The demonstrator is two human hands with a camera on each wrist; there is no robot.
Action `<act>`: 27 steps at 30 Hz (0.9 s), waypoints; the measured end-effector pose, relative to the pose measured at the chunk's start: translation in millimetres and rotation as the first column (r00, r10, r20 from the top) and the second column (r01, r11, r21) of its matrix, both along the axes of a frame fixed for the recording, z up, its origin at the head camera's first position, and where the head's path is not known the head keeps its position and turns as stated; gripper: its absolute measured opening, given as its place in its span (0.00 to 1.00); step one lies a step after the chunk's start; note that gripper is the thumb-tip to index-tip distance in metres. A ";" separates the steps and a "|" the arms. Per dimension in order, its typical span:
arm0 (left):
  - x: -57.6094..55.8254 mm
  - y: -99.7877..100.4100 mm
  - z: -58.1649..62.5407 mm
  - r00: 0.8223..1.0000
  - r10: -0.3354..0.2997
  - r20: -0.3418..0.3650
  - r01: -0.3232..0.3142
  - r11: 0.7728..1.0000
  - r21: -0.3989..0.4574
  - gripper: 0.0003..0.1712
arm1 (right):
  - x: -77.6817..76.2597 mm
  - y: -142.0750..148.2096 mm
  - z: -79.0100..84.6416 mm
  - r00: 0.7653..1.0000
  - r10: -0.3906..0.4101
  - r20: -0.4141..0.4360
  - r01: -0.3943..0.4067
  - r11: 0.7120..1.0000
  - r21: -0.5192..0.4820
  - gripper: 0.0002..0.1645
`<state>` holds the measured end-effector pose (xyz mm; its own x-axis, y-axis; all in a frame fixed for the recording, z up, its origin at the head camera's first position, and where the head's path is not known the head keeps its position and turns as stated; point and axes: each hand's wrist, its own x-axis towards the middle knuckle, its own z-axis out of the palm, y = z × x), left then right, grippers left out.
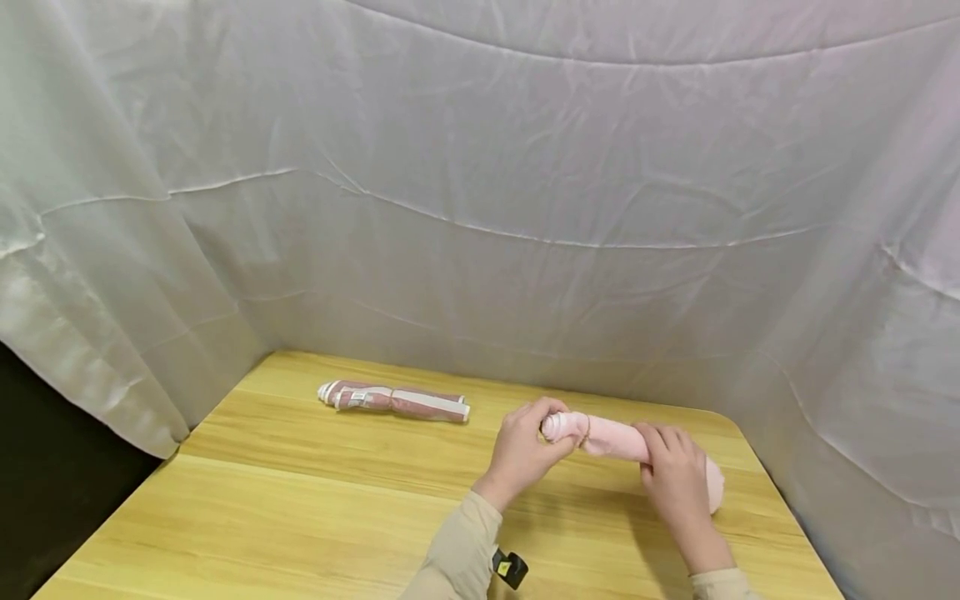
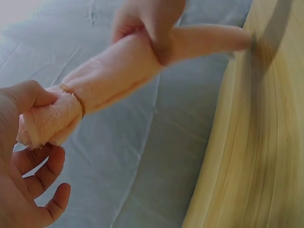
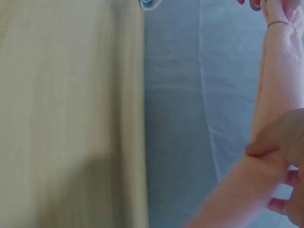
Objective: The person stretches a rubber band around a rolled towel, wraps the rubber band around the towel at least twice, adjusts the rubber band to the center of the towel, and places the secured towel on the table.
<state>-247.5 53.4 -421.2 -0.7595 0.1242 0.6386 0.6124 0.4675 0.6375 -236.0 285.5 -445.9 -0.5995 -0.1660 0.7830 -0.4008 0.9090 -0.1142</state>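
Note:
A pink rolled-up towel [image 1: 613, 438] is held above the table between both hands. A thin tan rubber band [image 2: 79, 102] circles the roll near its left end. My left hand [image 1: 522, 447] pinches that end between thumb and index finger, close beside the band, with the other fingers loosely bent below it. Farther along the roll, my right hand [image 1: 678, 479] grips it with the thumb on the near side. In the right wrist view the towel [image 3: 280, 83] bends where the right hand [image 3: 285, 142] squeezes it, and its far end sags downward.
A red-and-white striped rolled towel [image 1: 393, 402], also banded around its middle, lies at the back left of the wooden table [image 1: 300, 517]. Grey-white cloth curtains [image 1: 480, 300] hang behind and at both sides. A small black device [image 1: 512, 569] sits by the left sleeve.

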 end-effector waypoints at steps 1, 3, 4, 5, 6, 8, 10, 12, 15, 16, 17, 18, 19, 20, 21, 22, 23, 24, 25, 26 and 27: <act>-0.2 0.0 -0.2 1.000 0.005 0.006 -0.005 1.000 -0.007 0.16 | -0.5 -0.2 -2.0 1.000 0.008 0.029 -0.008 1.000 0.012 0.31; -0.3 -0.4 -0.9 1.000 0.016 0.016 -0.016 1.000 -0.015 0.16 | -1.2 -0.4 -5.5 0.996 0.028 0.087 -0.031 0.999 0.035 0.32; -0.6 -0.7 -1.4 1.000 0.021 0.015 -0.021 1.000 -0.018 0.15 | -1.2 -0.6 -6.7 0.993 0.041 0.109 -0.047 0.998 0.045 0.33; -1.0 -1.0 -2.0 1.000 0.026 0.012 -0.026 1.000 -0.018 0.15 | -1.4 -0.9 -7.5 0.990 0.056 0.129 -0.063 0.997 0.051 0.34; -1.5 -1.3 -2.7 1.000 0.030 0.007 -0.030 0.999 -0.019 0.15 | -1.4 -1.3 -7.7 0.987 0.073 0.143 -0.081 0.995 0.053 0.35; -2.5 -1.9 -4.2 0.999 0.033 -0.001 -0.033 0.999 -0.014 0.15 | -1.7 -2.5 -6.8 0.981 0.114 0.159 -0.123 0.991 0.049 0.37; -3.6 -2.3 -5.6 0.999 0.035 -0.009 -0.035 0.999 -0.010 0.15 | -1.4 -4.6 -4.6 0.972 0.165 0.165 -0.172 0.985 0.030 0.40; -4.4 -2.6 -6.6 0.999 0.036 -0.012 -0.036 0.999 -0.007 0.15 | -0.6 -7.6 -1.4 0.964 0.211 0.160 -0.214 0.977 0.004 0.41; -5.0 -2.9 -7.2 0.999 0.033 -0.002 -0.033 0.999 -0.007 0.15 | 1.7 -13.1 3.8 0.954 0.279 0.113 -0.275 0.960 -0.052 0.36; -5.1 -2.9 -7.2 0.999 0.032 0.005 -0.032 0.999 -0.008 0.15 | 2.4 -15.0 5.6 0.949 0.302 0.086 -0.296 0.952 -0.072 0.34; -5.1 -2.9 -7.1 0.999 0.029 0.014 -0.029 1.000 -0.007 0.15 | 3.2 -17.1 7.5 0.944 0.325 0.058 -0.319 0.943 -0.092 0.30; -5.1 -2.9 -7.0 0.999 0.027 0.023 -0.027 1.000 -0.006 0.15 | 3.7 -19.3 9.1 0.935 0.354 0.017 -0.351 0.930 -0.108 0.26; -4.9 -2.7 -6.8 0.999 0.024 0.033 -0.024 1.000 -0.004 0.15 | 4.4 -21.6 10.8 0.924 0.382 -0.022 -0.382 0.916 -0.120 0.22; -4.8 -2.6 -6.7 0.999 0.020 0.041 -0.020 1.000 -0.003 0.15 | 4.9 -23.9 12.2 0.912 0.407 -0.058 -0.411 0.903 -0.127 0.16; -4.6 -2.4 -6.5 0.999 0.013 0.049 -0.013 1.000 0.002 0.15 | 5.0 -26.4 13.3 0.898 0.430 -0.097 -0.439 0.890 -0.123 0.12; -4.6 -2.1 -6.4 0.998 0.006 0.059 -0.006 1.000 0.004 0.15 | 5.2 -28.8 14.2 0.887 0.443 -0.130 -0.458 0.882 -0.114 0.10; -4.4 -1.8 -6.4 0.998 -0.002 0.068 0.001 1.000 0.006 0.15 | 5.3 -31.2 14.7 0.875 0.458 -0.156 -0.475 0.874 -0.103 0.11; -4.1 -1.6 -6.4 0.997 -0.009 0.076 0.008 1.000 0.009 0.15 | 5.3 -33.3 15.0 0.865 0.468 -0.180 -0.488 0.869 -0.087 0.15; -4.0 -1.2 -6.6 0.996 -0.020 0.083 0.019 1.000 0.014 0.15 | 5.4 -35.2 15.0 0.859 0.475 -0.191 -0.496 0.865 -0.075 0.17; -4.0 -0.8 -6.9 0.996 -0.030 0.086 0.028 0.999 0.018 0.15 | 5.3 -36.7 14.6 0.854 0.481 -0.199 -0.501 0.863 -0.064 0.19; -3.9 -0.5 -6.9 0.995 -0.041 0.093 0.039 0.999 0.025 0.16 | 5.4 -38.0 14.2 0.850 0.486 -0.201 -0.505 0.861 -0.053 0.19</act>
<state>-251.4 52.9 -428.1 -0.8108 0.1417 0.5679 0.5674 0.4281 0.7034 -230.6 247.5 -431.7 -0.3104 -0.3194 0.8953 -0.8170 0.5711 -0.0795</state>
